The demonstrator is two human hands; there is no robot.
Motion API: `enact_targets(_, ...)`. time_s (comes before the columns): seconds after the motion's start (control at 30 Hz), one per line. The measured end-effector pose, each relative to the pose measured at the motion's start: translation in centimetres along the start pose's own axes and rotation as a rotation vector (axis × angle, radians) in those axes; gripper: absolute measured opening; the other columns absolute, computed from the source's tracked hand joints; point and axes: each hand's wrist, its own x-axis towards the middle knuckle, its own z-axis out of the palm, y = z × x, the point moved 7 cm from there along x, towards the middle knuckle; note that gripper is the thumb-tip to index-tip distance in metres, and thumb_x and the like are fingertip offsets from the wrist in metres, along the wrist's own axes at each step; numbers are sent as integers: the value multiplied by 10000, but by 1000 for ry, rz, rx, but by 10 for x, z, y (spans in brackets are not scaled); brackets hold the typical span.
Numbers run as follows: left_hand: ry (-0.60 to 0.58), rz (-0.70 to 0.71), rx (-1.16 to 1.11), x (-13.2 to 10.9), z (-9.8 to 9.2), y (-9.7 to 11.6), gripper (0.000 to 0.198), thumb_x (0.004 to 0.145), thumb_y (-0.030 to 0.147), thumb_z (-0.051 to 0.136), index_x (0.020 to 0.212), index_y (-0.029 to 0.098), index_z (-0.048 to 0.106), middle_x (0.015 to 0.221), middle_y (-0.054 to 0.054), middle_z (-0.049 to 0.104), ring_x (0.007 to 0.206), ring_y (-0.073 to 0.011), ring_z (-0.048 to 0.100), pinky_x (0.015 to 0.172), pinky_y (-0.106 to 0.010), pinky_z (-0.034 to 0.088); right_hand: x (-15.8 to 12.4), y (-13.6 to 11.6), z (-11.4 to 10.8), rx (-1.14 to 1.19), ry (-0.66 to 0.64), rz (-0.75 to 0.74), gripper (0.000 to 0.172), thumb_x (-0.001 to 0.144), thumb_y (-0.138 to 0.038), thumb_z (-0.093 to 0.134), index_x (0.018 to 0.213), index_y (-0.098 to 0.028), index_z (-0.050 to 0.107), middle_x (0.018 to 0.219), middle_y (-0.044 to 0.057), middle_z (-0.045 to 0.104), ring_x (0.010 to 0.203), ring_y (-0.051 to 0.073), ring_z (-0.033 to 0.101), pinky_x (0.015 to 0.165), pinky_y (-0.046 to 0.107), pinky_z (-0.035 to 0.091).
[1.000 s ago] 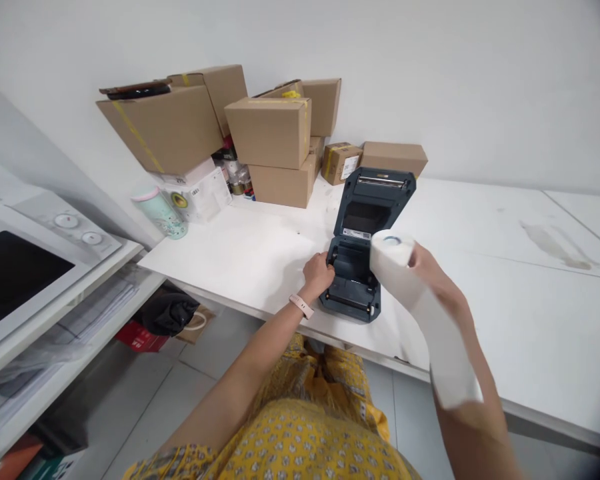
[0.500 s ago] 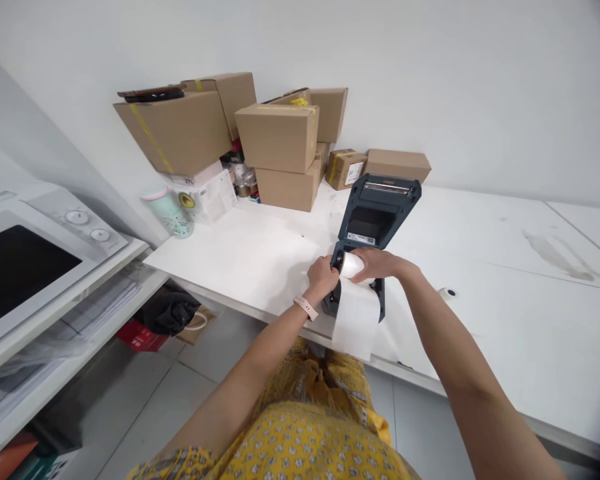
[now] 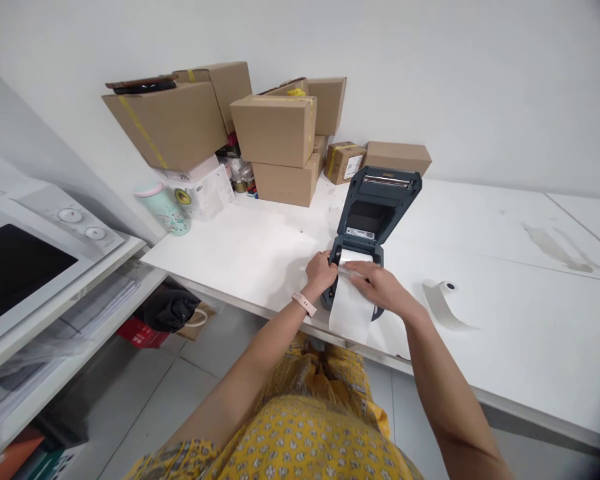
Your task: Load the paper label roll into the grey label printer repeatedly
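A dark grey label printer (image 3: 376, 208) stands at the table's front edge with its lid raised. A white paper roll (image 3: 356, 257) sits inside it, and the loose paper strip (image 3: 351, 311) hangs forward over the front. My left hand (image 3: 321, 271), with a pink band at the wrist, is closed round the printer's left side. Over the roll, my right hand (image 3: 379, 285) has its fingers stretched out to the left, touching the paper. Its fingers hide part of the roll.
To the right lies a small roll with a curled strip of paper (image 3: 443, 305) on the white table (image 3: 500, 347). Cardboard boxes (image 3: 275, 133) are stacked at the back left, near a mint green tumbler (image 3: 164, 210). A microwave (image 3: 27, 247) stands on a shelf at far left.
The paper roll has gone down into the printer. My right hand has let go of it and now lies over the paper with fingers extended. My left hand stays at the printer's side.
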Motion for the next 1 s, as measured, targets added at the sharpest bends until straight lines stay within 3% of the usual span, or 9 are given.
enact_targets(0.23,-6,-74,-69,-1,2,-5,442,810,181,521,1234,236,635,1217,-81,680,1093,-248,638,900,-331,487,-46,-27,33,-152,107,-33,405,1010,-278,396,1324,-148,617,1413,109,590,1346,259,526,1114,460,460)
enact_targets(0.53,-2,-84,-85,-2,1,-5,414,814,185,523,1203,254,646,1204,-55,690,1069,-220,649,903,-308,489,-58,-50,45,-355,237,9,420,1014,-268,406,1376,-126,564,1461,129,536,1358,284,510,1063,449,489)
enact_targets(1.0,4,-46,-114,-3,0,-3,422,807,182,511,1205,228,646,1205,-79,695,1084,-247,642,918,-341,481,-61,-59,51,-357,318,72,433,1007,-289,400,1413,-191,512,1450,137,549,1331,310,535,1021,482,507)
